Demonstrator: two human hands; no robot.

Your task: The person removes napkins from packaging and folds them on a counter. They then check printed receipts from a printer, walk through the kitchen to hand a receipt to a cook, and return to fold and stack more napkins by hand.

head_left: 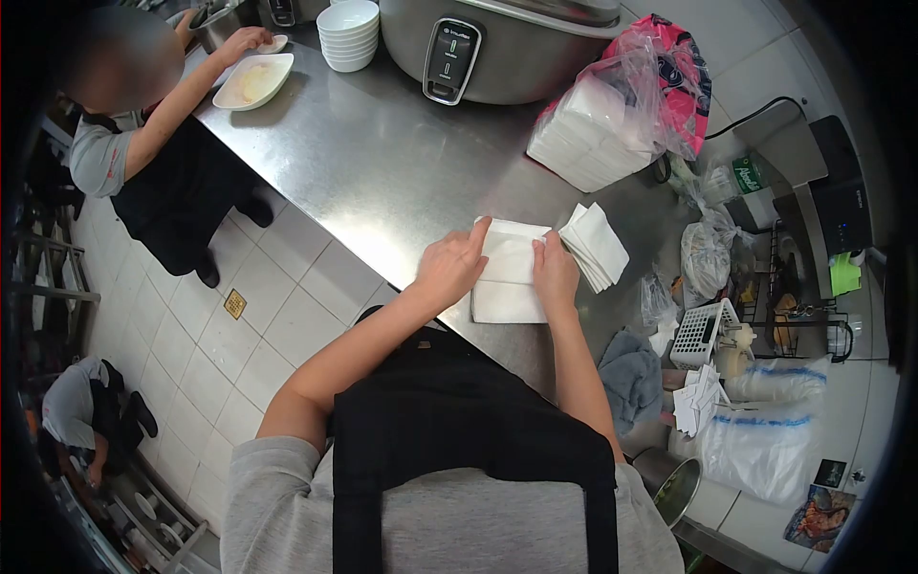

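A white paper napkin point(512, 302) with a crease across it lies on the steel counter in front of me. My left hand point(452, 268) is at its left edge, index finger stretched toward the upper corner and the other fingers bent against the paper. At the right edge my right hand point(557, 277) pinches the napkin between thumb and fingers. Just right of that hand rests a small fanned pile of folded napkins point(595, 247). Farther back stands an opened pack of napkins point(595, 134) in clear and pink plastic.
A large rice cooker point(516, 57) and stacked white bowls point(348, 36) stand on the counter point(382, 158). At the left a co-worker point(158, 143) reaches by a white dish point(253, 82); another person point(81, 411) bends lower down. A grey cloth point(631, 378) and white basket point(703, 333) are at right.
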